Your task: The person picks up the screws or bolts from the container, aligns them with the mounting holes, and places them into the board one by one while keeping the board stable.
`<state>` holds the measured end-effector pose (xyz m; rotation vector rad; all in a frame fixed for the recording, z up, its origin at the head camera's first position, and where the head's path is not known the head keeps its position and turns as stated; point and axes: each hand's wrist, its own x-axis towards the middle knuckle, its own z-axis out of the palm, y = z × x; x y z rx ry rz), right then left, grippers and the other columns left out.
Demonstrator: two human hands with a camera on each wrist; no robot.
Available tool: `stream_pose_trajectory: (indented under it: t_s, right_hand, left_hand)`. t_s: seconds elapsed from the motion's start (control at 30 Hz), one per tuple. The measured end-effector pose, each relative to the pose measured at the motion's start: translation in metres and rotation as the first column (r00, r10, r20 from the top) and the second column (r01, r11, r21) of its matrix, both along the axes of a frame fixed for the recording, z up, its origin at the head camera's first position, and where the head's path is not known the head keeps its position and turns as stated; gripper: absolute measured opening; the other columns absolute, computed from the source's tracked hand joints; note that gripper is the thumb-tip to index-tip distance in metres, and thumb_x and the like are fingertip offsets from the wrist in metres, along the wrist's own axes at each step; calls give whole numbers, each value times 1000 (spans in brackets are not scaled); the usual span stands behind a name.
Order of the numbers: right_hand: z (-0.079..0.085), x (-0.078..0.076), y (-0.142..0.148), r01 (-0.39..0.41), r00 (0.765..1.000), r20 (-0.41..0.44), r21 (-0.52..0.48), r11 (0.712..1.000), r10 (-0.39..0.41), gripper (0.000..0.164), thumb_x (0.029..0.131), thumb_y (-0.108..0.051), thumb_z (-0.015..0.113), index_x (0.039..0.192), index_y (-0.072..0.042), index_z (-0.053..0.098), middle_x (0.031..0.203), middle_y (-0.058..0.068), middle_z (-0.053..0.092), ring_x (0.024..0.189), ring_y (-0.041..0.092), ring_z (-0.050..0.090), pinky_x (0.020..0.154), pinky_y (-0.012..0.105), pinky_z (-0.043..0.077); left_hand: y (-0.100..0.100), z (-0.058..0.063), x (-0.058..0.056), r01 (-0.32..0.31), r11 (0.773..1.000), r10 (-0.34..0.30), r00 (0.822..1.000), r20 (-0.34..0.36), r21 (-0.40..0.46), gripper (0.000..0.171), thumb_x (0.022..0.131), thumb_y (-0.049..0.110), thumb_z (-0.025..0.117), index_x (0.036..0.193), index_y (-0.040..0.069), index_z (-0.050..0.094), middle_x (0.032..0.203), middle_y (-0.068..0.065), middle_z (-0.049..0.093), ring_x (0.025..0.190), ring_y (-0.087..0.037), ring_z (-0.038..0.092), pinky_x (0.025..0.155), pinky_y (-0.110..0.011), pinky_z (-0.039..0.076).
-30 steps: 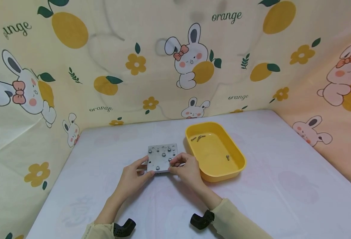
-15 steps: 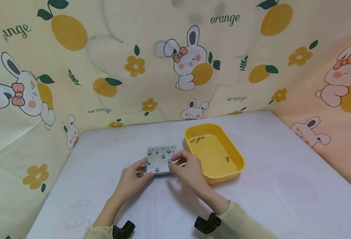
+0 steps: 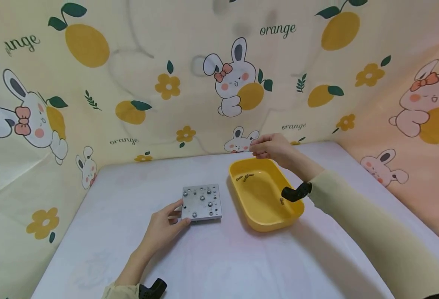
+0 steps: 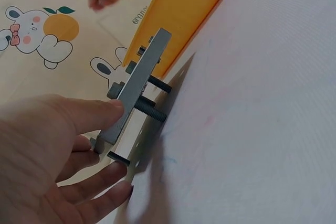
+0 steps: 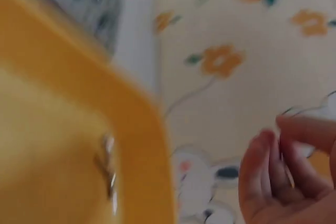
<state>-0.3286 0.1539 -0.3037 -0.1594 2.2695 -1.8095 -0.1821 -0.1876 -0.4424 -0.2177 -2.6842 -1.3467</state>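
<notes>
My left hand point(image 3: 166, 225) grips the left edge of a square grey metal plate point(image 3: 201, 207). Several screw heads stand up from the plate's top face. From the side, in the left wrist view, the plate point(image 4: 137, 85) shows threaded shanks sticking out underneath, above the white surface. The thumb lies along its near edge, and the fingers are partly behind it. My right hand point(image 3: 273, 148) is over the far end of the yellow tray point(image 3: 258, 227), away from the plate. Its fingers are loosely bent with nothing visible between them, as the right wrist view shows of this hand point(image 5: 289, 182).
Several loose screws point(image 3: 246, 177) lie in the tray's far left part, and a single screw point(image 3: 282, 202) near its right wall. The tray stands just right of the plate. A patterned cloth point(image 3: 189, 41) hangs behind the white table point(image 3: 137, 182).
My right hand has left the plate's right side, where its fingertips were at a screw, and moved up and right over the tray. The left hand keeps its grip on the plate.
</notes>
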Motion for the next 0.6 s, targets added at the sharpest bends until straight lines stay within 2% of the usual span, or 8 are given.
stream_pose_trajectory:
  t_s: [0.1,0.2,0.3,0.4,0.5,0.6]
  right_hand:
    - [-16,-19,-4,-51,999,14,14,999,50,29,91,-8,72,114,8,63,109,19,67,96,35,62,91,40,54]
    - [-37,-26,-6,-27,999,44,9,1000,26,28,88,-5,74,110,8,65,106,15,67,92,32,64,87,36,57]
    - [-57,-27,-9,31,997,71,28,999,-33,23,85,-2,76,104,8,67,98,13,69,83,26,65,86,38,57]
    - [-71,-24,-16,45,997,62,73,996,-49,18,83,2,76,98,9,68,89,14,71,82,29,66,89,46,55]
    - [-81,-23,-23,7,999,36,87,996,-10,19,81,7,75,98,12,68,88,17,72,88,37,68,91,54,52]
    - [-90,-24,-28,-47,999,13,89,995,46,20,81,9,74,100,13,67,91,21,71,90,41,68,89,55,52]
  left_hand:
    - [-1,0,-1,-1,1000,1,1000,1,1,66,83,21,81,141,7,53,124,-14,64,102,-26,66,88,-37,56]
    - [2,-1,-1,11,1000,-11,1000,0,8,66,83,21,81,141,7,53,125,-13,64,102,-25,66,88,-36,56]
    - [4,0,-1,9,1000,-9,1000,3,7,67,83,21,82,141,6,53,124,-14,64,102,-25,66,88,-36,56]
    - [5,0,-1,-8,1000,8,1000,10,0,67,82,21,82,141,7,53,122,-13,65,102,-25,66,88,-37,56]
    - [4,1,0,-28,1000,28,1000,13,-9,66,82,20,82,140,7,54,121,-13,66,102,-25,66,88,-37,56]
    - [4,0,0,-39,999,39,999,16,-17,66,82,20,82,140,7,54,122,-13,65,102,-26,66,88,-37,56]
